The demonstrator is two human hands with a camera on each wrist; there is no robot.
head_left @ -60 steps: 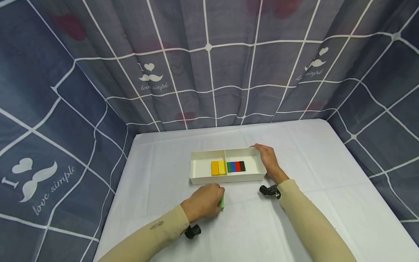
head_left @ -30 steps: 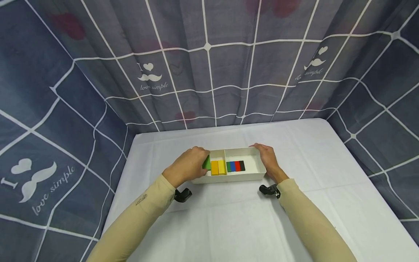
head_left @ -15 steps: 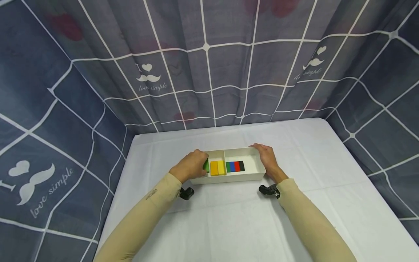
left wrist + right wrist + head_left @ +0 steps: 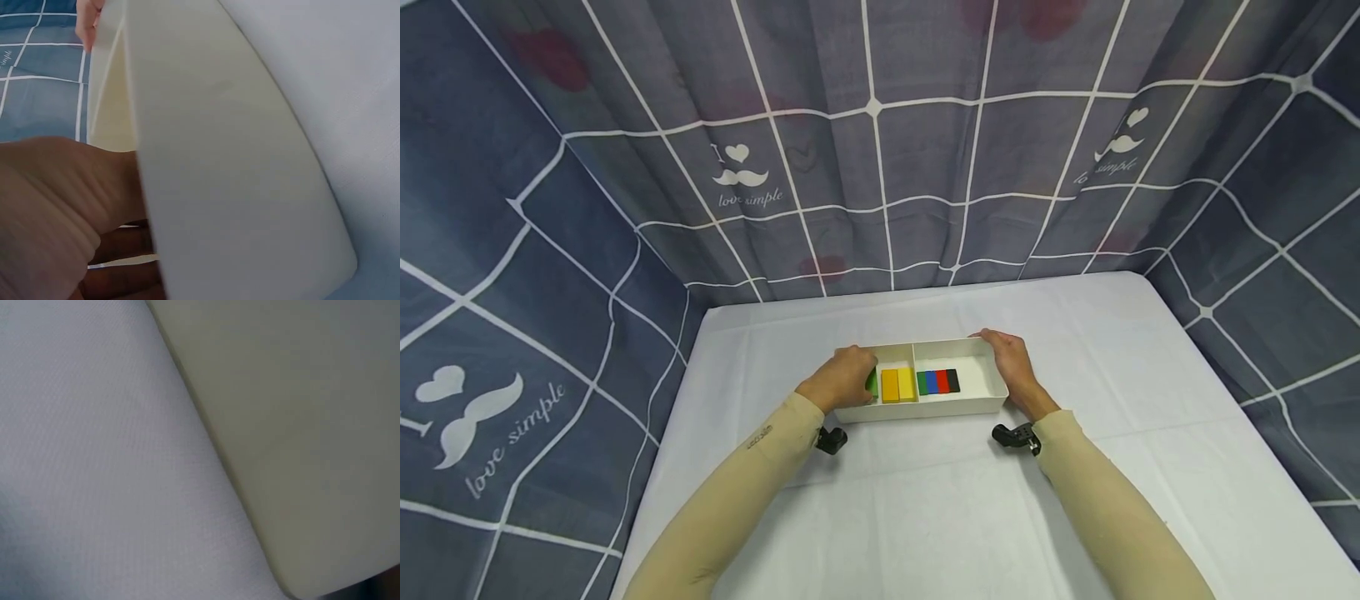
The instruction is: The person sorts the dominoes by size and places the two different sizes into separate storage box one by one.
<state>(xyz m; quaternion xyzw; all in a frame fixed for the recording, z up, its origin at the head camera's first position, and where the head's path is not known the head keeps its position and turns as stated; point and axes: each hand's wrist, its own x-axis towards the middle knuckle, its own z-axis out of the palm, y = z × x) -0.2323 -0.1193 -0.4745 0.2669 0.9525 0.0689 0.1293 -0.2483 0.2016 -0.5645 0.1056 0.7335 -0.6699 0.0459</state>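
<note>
A white two-compartment box (image 4: 958, 407) stands on the table. My left hand (image 4: 844, 377) reaches into its left compartment and holds a green block (image 4: 872, 383), mostly covered by the fingers. Right beside that block lie an orange-yellow block (image 4: 890, 386) and a yellow block (image 4: 906, 385), against the divider. Over in the right compartment, narrow green, blue (image 4: 932, 382), red (image 4: 942, 382) and black blocks sit in a row. My right hand (image 4: 1017, 368) grips the box's right end. In the left wrist view, the left hand (image 4: 69, 206) dips behind the box wall (image 4: 231, 156), its fingertips hidden.
A white cloth covers the table (image 4: 925, 500). Dark checked curtains (image 4: 820, 167) hang behind it and along both sides. The right wrist view shows mainly the box's outer wall (image 4: 300, 425) and the cloth (image 4: 112, 456).
My left hand has carried the green block from the cloth in front of the box into the left compartment, then lowered slightly. My right hand has stayed on the box's right end.
</note>
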